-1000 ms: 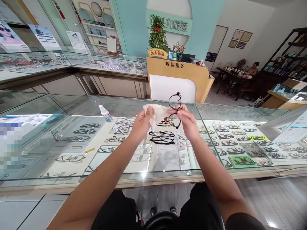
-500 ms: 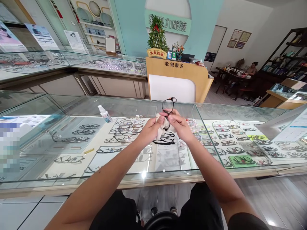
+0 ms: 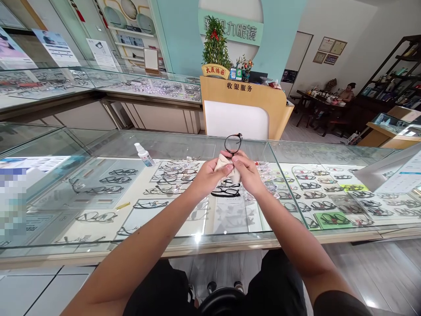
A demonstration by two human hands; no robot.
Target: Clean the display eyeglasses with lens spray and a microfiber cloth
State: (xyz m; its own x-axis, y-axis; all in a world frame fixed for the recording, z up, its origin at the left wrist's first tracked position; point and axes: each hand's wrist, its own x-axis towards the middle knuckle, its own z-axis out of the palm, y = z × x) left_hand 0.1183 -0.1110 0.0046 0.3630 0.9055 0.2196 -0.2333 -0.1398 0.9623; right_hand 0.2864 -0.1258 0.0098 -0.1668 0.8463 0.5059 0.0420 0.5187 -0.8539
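A pair of dark-rimmed eyeglasses point(image 3: 233, 153) is held up above the glass counter, one round lens upright over my fingers and the other lens mostly covered. My left hand point(image 3: 212, 174) is closed on a pale cleaning cloth point(image 3: 225, 163), its thumb pressing the cloth against the covered lens. Around the middle of the frame, the fingers of my right hand point(image 3: 246, 172) are pinched, with the thumb close to the cloth. A white spray bottle point(image 3: 144, 155) stands on the counter to the left of my hands.
The glass display counter point(image 3: 197, 240) holds several rows of eyeglasses, with black frames point(image 3: 225, 192) directly below my hands. A printed sign point(image 3: 403, 173) stands at the right. Beyond is a wooden cashier desk point(image 3: 245, 90); a person point(image 3: 347, 94) sits at a far table.
The cloth has shifted and bunched between my hands, and my left thumb has moved slightly down and right. The eyeglasses have turned a little; both hands keep their hold.
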